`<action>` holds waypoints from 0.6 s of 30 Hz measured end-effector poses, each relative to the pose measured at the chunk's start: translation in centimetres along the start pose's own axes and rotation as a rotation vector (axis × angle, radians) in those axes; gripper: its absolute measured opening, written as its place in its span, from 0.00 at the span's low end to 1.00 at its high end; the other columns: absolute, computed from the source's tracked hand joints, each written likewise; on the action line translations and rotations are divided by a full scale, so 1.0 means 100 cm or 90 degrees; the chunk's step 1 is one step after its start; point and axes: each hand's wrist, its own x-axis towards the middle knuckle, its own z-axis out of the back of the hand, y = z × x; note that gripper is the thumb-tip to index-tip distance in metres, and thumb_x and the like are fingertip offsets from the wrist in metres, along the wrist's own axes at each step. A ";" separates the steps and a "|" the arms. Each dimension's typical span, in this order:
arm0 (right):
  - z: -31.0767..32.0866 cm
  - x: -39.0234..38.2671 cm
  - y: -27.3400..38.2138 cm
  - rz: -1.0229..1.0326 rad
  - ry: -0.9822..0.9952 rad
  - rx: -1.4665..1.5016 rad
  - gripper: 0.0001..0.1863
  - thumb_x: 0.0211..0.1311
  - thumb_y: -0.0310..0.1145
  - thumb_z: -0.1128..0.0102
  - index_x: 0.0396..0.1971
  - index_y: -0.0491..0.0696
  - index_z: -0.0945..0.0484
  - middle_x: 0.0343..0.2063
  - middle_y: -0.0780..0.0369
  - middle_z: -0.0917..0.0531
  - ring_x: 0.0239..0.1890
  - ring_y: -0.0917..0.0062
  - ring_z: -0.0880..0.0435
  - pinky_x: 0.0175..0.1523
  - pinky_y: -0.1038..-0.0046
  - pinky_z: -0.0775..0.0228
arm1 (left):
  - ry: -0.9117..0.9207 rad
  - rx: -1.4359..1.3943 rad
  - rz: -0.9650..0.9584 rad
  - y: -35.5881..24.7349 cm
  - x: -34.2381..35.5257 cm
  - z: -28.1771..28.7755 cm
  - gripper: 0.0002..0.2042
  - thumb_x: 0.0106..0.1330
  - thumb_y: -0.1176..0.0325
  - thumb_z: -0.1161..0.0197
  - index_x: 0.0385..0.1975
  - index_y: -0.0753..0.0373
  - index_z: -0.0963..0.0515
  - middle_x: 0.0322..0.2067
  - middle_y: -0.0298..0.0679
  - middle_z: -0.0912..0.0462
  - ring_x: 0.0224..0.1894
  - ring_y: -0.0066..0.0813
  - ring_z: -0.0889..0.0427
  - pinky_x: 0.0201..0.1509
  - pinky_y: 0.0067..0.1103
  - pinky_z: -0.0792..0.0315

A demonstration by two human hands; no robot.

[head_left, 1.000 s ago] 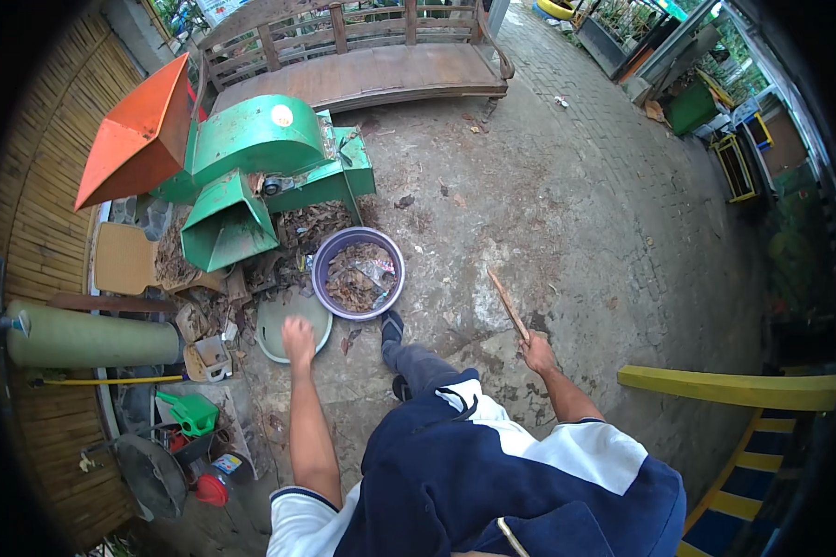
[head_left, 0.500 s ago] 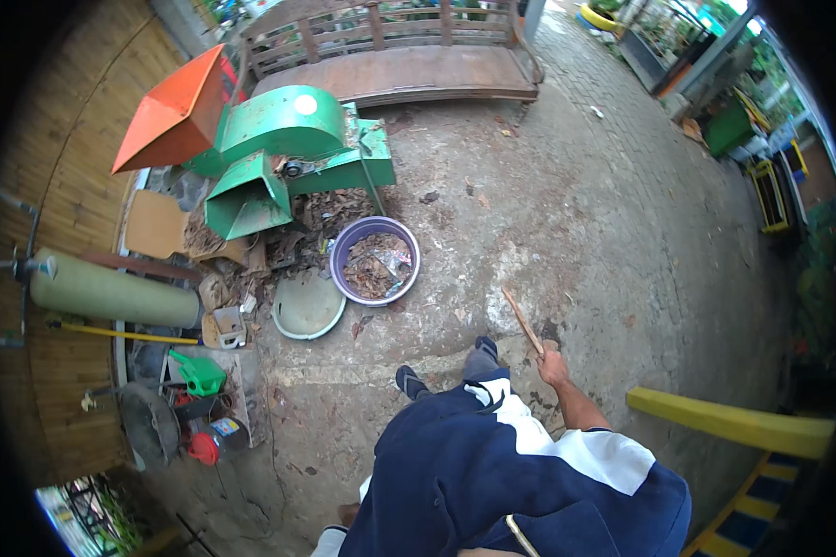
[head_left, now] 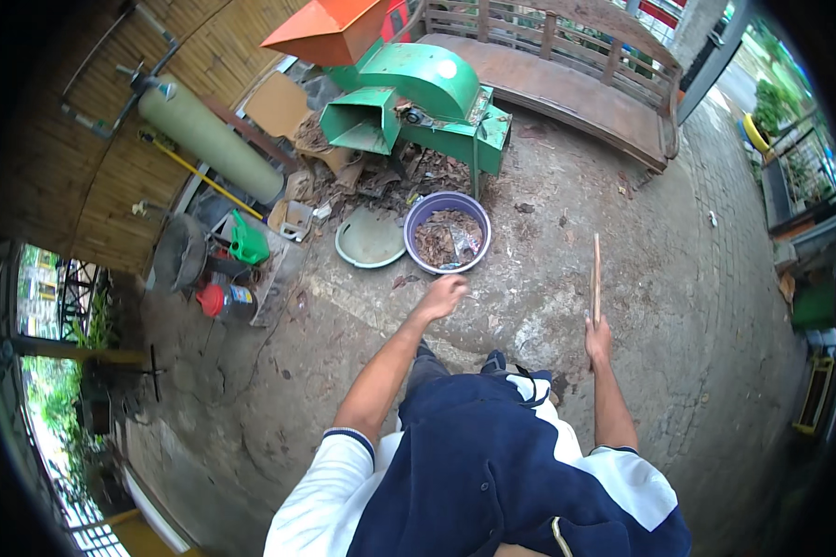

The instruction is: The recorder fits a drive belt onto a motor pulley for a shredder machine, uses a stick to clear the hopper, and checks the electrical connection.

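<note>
My left hand (head_left: 444, 295) hangs over the concrete just below a purple tub (head_left: 413, 243) of dry leaves and plastic scraps, its fingers loosely curled with nothing visible in them. My right hand (head_left: 596, 336) grips an upright-looking length of pale wooden stick (head_left: 596, 274). A shallow greyish-green basin (head_left: 369, 241) lies left of the tub. Behind both stands a green shredder machine (head_left: 427, 79) with an orange hopper (head_left: 325, 32), dry leaves heaped beneath it.
A wooden bench (head_left: 585, 97) stands at the back. Along the bamboo wall (head_left: 121, 186) lie a pale green cylinder (head_left: 209, 135), a yellow pole (head_left: 204, 176), a green watering can (head_left: 249, 241) and a red-lidded container (head_left: 225, 299). A paved path (head_left: 734, 241) runs along the right.
My view has swung leftward, so the machine and tubs appear farther right. My left hand, out of sight half a second ago, is back in view. The stick has tilted more upright.
</note>
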 end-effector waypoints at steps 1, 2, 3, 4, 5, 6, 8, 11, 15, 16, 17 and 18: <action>-0.001 0.018 0.008 0.010 0.007 0.083 0.13 0.70 0.39 0.39 0.41 0.44 0.28 0.27 0.54 0.18 0.30 0.60 0.17 0.35 0.60 0.26 | 0.046 -0.013 -0.024 -0.036 0.013 -0.013 0.18 0.72 0.58 0.42 0.52 0.66 0.20 0.52 0.49 0.17 0.55 0.42 0.18 0.60 0.32 0.27; -0.003 0.035 0.016 0.016 0.011 0.167 0.13 0.71 0.40 0.39 0.40 0.46 0.28 0.24 0.61 0.21 0.24 0.71 0.19 0.28 0.67 0.28 | 0.106 -0.038 -0.021 -0.065 0.023 -0.028 0.18 0.73 0.57 0.43 0.52 0.66 0.20 0.51 0.48 0.17 0.53 0.40 0.18 0.59 0.31 0.26; -0.002 0.045 0.047 -0.055 0.086 0.338 0.11 0.72 0.39 0.41 0.40 0.48 0.30 0.23 0.65 0.25 0.21 0.79 0.26 0.24 0.73 0.33 | 0.153 -0.060 -0.007 -0.083 0.025 -0.040 0.19 0.74 0.57 0.44 0.51 0.66 0.20 0.50 0.47 0.16 0.51 0.37 0.17 0.57 0.30 0.25; 0.002 0.051 0.094 -0.125 0.164 0.506 0.10 0.73 0.39 0.42 0.40 0.51 0.31 0.22 0.69 0.29 0.18 0.87 0.33 0.20 0.79 0.39 | 0.209 -0.068 0.002 -0.098 0.028 -0.048 0.19 0.76 0.55 0.46 0.52 0.65 0.21 0.49 0.45 0.16 0.50 0.36 0.17 0.57 0.31 0.25; 0.007 0.053 0.126 -0.121 0.178 0.604 0.10 0.74 0.39 0.42 0.40 0.51 0.32 0.22 0.70 0.29 0.17 0.88 0.33 0.19 0.81 0.41 | 0.274 -0.075 0.005 -0.115 0.032 -0.057 0.20 0.77 0.54 0.47 0.53 0.65 0.21 0.48 0.43 0.16 0.49 0.35 0.17 0.56 0.33 0.25; 0.010 0.054 0.154 -0.119 0.190 0.703 0.10 0.74 0.40 0.43 0.41 0.52 0.33 0.22 0.70 0.29 0.16 0.89 0.34 0.18 0.83 0.43 | 0.272 -0.072 0.005 -0.134 0.031 -0.065 0.20 0.77 0.54 0.47 0.53 0.65 0.21 0.48 0.43 0.16 0.49 0.35 0.17 0.56 0.33 0.25; 0.015 0.050 0.205 -0.125 0.199 0.781 0.10 0.74 0.38 0.43 0.42 0.52 0.33 0.22 0.70 0.29 0.16 0.88 0.34 0.18 0.82 0.41 | 0.231 -0.371 0.061 -0.161 0.023 -0.079 0.20 0.79 0.52 0.50 0.53 0.63 0.23 0.43 0.40 0.16 0.45 0.32 0.16 0.50 0.33 0.22; 0.006 0.045 0.238 -0.081 0.189 0.868 0.09 0.75 0.37 0.44 0.41 0.51 0.33 0.24 0.68 0.29 0.18 0.85 0.34 0.21 0.79 0.37 | 0.213 -0.578 0.143 -0.172 0.034 -0.089 0.19 0.80 0.52 0.51 0.52 0.63 0.26 0.39 0.39 0.18 0.39 0.28 0.16 0.41 0.29 0.19; -0.001 0.043 0.241 -0.089 0.151 0.910 0.10 0.75 0.38 0.44 0.41 0.50 0.32 0.24 0.67 0.26 0.20 0.83 0.28 0.24 0.77 0.29 | 0.153 -0.660 0.168 -0.165 0.023 -0.082 0.13 0.79 0.56 0.48 0.42 0.61 0.27 0.31 0.34 0.23 0.26 0.21 0.22 0.32 0.23 0.20; -0.006 0.041 0.242 -0.068 0.152 0.867 0.10 0.75 0.39 0.44 0.42 0.50 0.33 0.25 0.66 0.24 0.20 0.82 0.26 0.25 0.77 0.28 | 0.133 -0.632 0.175 -0.163 0.023 -0.078 0.11 0.78 0.58 0.47 0.41 0.60 0.28 0.29 0.33 0.25 0.24 0.19 0.25 0.31 0.22 0.21; -0.008 0.040 0.241 -0.048 0.153 0.824 0.11 0.76 0.39 0.44 0.43 0.49 0.33 0.25 0.65 0.22 0.20 0.80 0.23 0.26 0.76 0.26 | 0.132 -0.632 0.177 -0.160 0.020 -0.073 0.11 0.78 0.58 0.47 0.41 0.60 0.28 0.29 0.33 0.25 0.24 0.19 0.25 0.31 0.22 0.21; -0.016 0.042 0.233 -0.014 0.193 0.775 0.15 0.76 0.42 0.45 0.49 0.47 0.32 0.31 0.61 0.17 0.28 0.78 0.17 0.32 0.75 0.22 | 0.128 -0.602 0.170 -0.156 0.017 -0.067 0.11 0.78 0.58 0.47 0.44 0.60 0.28 0.28 0.32 0.24 0.24 0.19 0.25 0.31 0.22 0.21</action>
